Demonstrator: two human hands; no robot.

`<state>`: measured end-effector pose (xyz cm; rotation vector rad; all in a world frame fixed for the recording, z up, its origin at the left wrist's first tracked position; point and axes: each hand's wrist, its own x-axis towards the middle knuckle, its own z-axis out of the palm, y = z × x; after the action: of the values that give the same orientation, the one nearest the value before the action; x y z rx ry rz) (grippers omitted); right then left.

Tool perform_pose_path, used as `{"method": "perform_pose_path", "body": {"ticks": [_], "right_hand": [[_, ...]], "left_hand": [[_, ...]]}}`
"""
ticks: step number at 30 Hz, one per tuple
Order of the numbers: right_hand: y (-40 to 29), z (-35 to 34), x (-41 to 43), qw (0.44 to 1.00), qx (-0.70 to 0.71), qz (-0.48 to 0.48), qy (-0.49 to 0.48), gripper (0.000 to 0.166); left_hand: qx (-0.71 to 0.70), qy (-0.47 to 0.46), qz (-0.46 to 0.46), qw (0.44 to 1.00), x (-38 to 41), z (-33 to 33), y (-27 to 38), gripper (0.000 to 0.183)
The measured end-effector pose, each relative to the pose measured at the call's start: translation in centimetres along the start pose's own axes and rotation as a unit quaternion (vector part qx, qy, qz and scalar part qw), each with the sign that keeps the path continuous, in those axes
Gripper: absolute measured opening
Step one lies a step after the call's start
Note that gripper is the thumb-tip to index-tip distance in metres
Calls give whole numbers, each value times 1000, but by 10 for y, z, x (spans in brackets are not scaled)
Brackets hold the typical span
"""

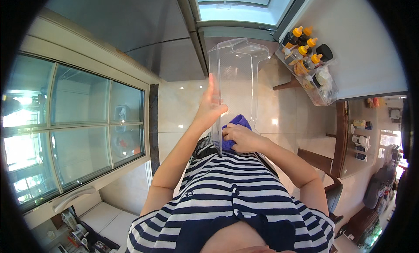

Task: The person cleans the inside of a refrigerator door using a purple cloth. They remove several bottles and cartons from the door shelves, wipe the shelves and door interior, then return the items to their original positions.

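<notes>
A clear plastic refrigerator bin [238, 79] extends lengthwise in front of my body, its near end close to my striped shirt. My left hand [212, 105] grips its left wall, thumb over the edge and fingers stretched along the outside. Bunched in my right hand [240, 137] is a purple cloth [241, 120], held at the near end of the bin. Whether the cloth touches the plastic is hard to tell. Beyond the bin stands the open refrigerator [237, 15], its lit interior partly in view.
The open refrigerator door [366, 50] on the right carries a clear door shelf [316, 100] with several yellow-capped bottles [303, 50]. Below it are a dining table [356, 154] and a chair [332, 190]. A glass-paned door [81, 122] stands at left, above tiled floor [176, 112].
</notes>
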<state>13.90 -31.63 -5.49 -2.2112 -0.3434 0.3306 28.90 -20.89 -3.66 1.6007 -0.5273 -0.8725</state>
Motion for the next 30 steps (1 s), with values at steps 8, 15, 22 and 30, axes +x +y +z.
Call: {"method": "perform_pose_path", "body": {"ticks": [8,15,22,30], "right_hand": [[7,-11,-16,953,-269,131,-42,13],[28,-14,-36,881,-367,252,157,12],[70,-68,-135,674,81,312,665,16],[14,-107,-157,757,-59,153,633,69]], "left_hand": [[20,-61,8,998,10,2,8,111],[47,-97,54,993,20,15,3,112],[-12,-143,-73,987,26,28,-10,111],[83,-248,-18,965,-7,101,1,112]]}}
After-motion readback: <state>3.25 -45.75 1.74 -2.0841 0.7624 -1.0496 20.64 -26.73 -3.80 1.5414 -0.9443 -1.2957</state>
